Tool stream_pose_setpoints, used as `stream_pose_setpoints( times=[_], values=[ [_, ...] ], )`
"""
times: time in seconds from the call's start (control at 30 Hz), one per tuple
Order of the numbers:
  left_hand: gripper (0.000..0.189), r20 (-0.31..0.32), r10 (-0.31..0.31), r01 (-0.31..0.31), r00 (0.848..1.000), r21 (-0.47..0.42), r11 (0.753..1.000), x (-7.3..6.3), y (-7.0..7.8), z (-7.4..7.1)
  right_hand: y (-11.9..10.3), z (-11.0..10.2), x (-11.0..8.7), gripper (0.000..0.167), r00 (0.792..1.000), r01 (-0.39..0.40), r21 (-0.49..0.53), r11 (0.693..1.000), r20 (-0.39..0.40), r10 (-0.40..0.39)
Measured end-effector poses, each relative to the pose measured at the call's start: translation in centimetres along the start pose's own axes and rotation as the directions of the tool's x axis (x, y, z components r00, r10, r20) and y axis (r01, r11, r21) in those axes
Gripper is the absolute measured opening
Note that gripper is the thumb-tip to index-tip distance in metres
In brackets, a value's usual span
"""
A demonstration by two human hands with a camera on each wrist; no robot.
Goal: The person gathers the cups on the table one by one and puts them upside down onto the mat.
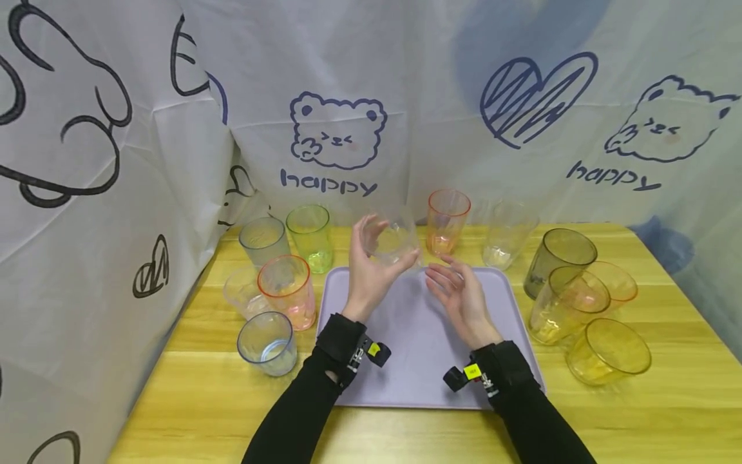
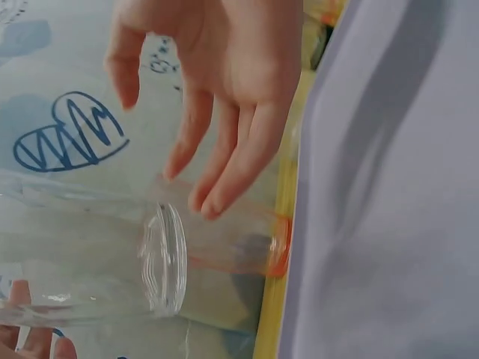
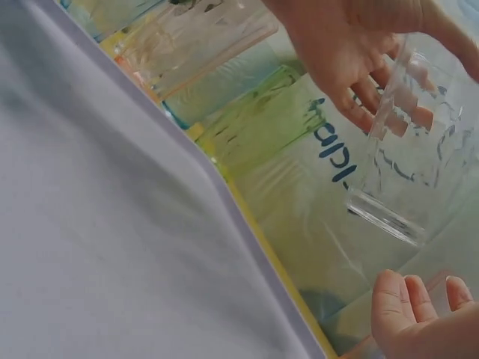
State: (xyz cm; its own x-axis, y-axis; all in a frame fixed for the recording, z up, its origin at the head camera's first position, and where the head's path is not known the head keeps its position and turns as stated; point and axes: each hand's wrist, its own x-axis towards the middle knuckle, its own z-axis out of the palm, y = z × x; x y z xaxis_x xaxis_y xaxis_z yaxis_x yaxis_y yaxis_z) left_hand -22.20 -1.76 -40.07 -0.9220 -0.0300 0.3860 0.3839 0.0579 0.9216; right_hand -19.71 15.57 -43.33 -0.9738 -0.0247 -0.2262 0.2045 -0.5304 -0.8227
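Observation:
My left hand (image 1: 369, 280) grips a clear tumbler (image 1: 396, 237) above the back edge of the lilac tray (image 1: 414, 370). In the right wrist view, thumb and fingers of that left hand (image 3: 340, 56) curl around the tumbler's side, and the thick base of the clear tumbler (image 3: 385, 218) points downward. To the right of it, my right hand (image 1: 460, 299) is held with relaxed, slightly bent fingers and nothing in them. In the left wrist view, a gap shows between the right hand (image 2: 239, 82) and the clear tumbler (image 2: 82, 258).
Left of the tray stand several tumblers, among them a green one (image 1: 313, 241), a pink one (image 1: 292, 299) and a blue-rimmed one (image 1: 268, 351). An orange-rimmed tumbler (image 1: 445, 225) and another clear tumbler (image 1: 505, 238) stand behind. Grey (image 1: 553, 264) and yellow (image 1: 605, 357) tumblers stand right.

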Motion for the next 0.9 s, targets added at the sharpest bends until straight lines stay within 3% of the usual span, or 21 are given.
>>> stream_pose_setpoints(
  times=[0.23, 0.5, 0.73, 0.9],
  values=[
    [0.082, 0.011, 0.018, -0.016, 1.000, -0.183, 0.983, -2.0, -0.3, -0.1, 0.1, 0.5, -0.5, 0.032, 0.999, 0.014, 0.019, 1.000, 0.037, -0.015],
    [0.088, 0.039, 0.015, 0.002, 0.999, -0.405, 0.914, -3.1, -1.0, 0.3, 0.4, 0.9, -0.6, 0.030, 0.995, 0.030, 0.040, 0.999, 0.097, -0.033],
    [0.096, 0.102, 0.021, 0.029, 0.995, -0.471, 0.881, -3.7, -1.5, 1.0, 0.1, 0.8, -0.9, 0.041, 0.982, 0.041, 0.038, 0.998, 0.183, -0.047],
    [0.091, 0.153, -0.003, 0.078, 0.988, -0.487, 0.870, -3.9, -1.9, 1.6, -0.1, 0.9, -1.0, 0.053, 0.991, 0.046, 0.030, 0.998, 0.128, -0.050]
  ],
)
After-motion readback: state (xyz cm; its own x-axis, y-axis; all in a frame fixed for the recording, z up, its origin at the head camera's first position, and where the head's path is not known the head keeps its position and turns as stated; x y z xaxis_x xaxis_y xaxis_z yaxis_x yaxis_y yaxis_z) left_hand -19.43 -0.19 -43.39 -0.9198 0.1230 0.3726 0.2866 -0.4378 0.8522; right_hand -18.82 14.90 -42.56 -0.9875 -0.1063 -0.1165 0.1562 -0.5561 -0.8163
